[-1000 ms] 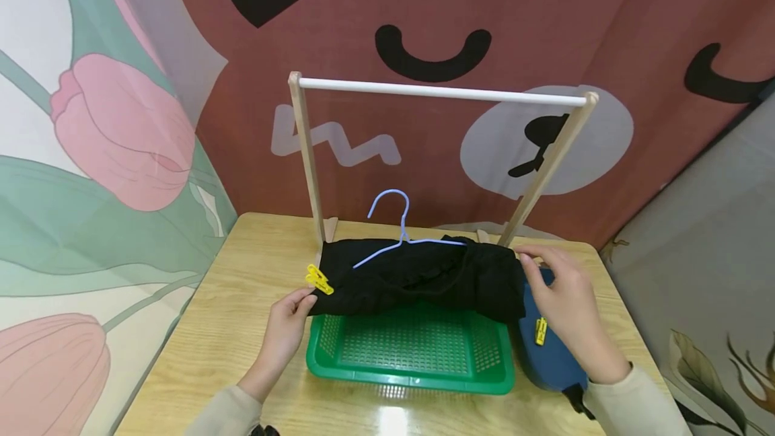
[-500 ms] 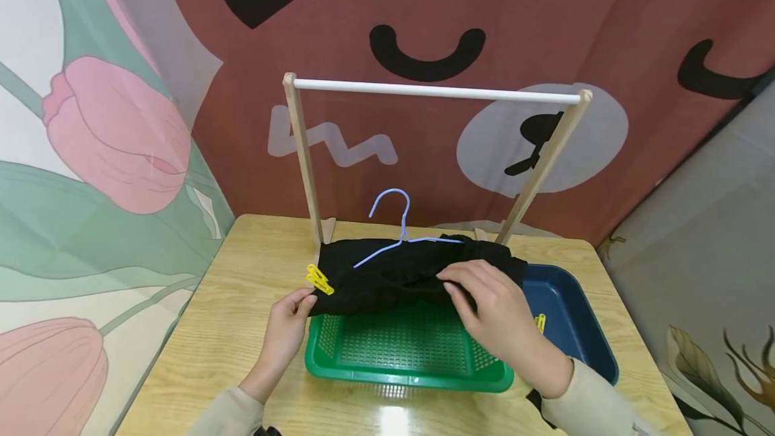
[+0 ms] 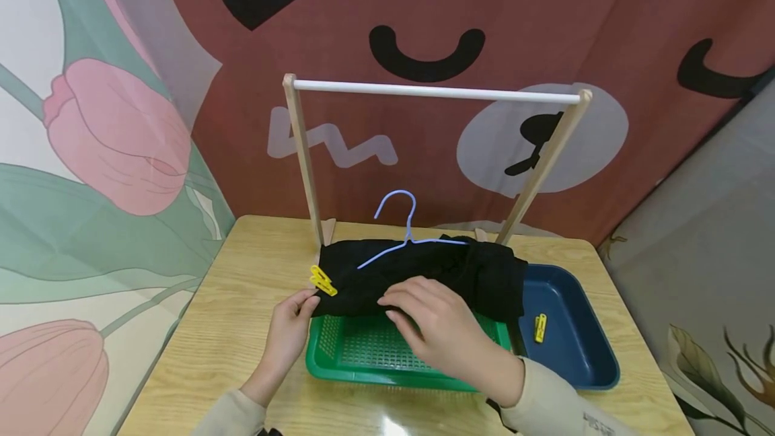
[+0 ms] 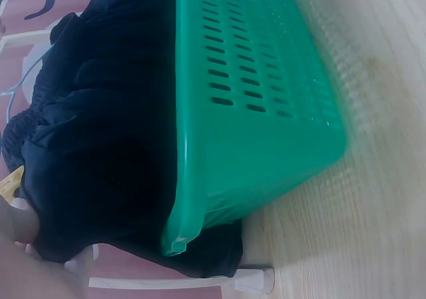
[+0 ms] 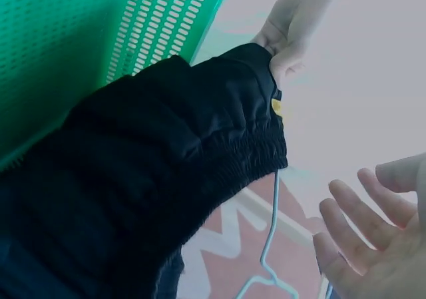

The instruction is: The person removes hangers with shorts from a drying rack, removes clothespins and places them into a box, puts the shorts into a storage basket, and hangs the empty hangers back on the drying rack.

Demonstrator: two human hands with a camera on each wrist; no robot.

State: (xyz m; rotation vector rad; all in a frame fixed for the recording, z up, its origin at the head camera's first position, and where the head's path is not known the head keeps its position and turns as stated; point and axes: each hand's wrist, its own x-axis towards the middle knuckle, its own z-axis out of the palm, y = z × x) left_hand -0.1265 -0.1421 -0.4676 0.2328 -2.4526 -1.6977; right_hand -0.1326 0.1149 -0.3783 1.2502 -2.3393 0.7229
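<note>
A black garment (image 3: pixel 363 288) with a gathered waistband (image 5: pixel 246 156) lies across the back of a green basket (image 3: pixel 387 378). The lavender hanger (image 3: pixel 410 227) rests against it, hook upward. A yellow clip (image 3: pixel 323 280) is on the garment's left end. Just below that clip, my left hand (image 3: pixel 284 338) pinches the corner, also seen in the left wrist view as a hand (image 4: pixel 33 259). My right hand (image 3: pixel 445 335) is over the front of the garment and basket, its fingers relaxed; in the right wrist view this hand (image 5: pixel 379 239) holds nothing.
A rack with a white bar (image 3: pixel 436 91) and wooden posts stands behind the garment. On the right, a blue tray (image 3: pixel 575 335) holds another yellow clip (image 3: pixel 540 328). All stand on a wooden table (image 3: pixel 200 328) before a patterned curtain.
My right hand has left the garment's right end and moved left across its front. The hanger and left clip have shifted slightly right. My left hand keeps its pinch.
</note>
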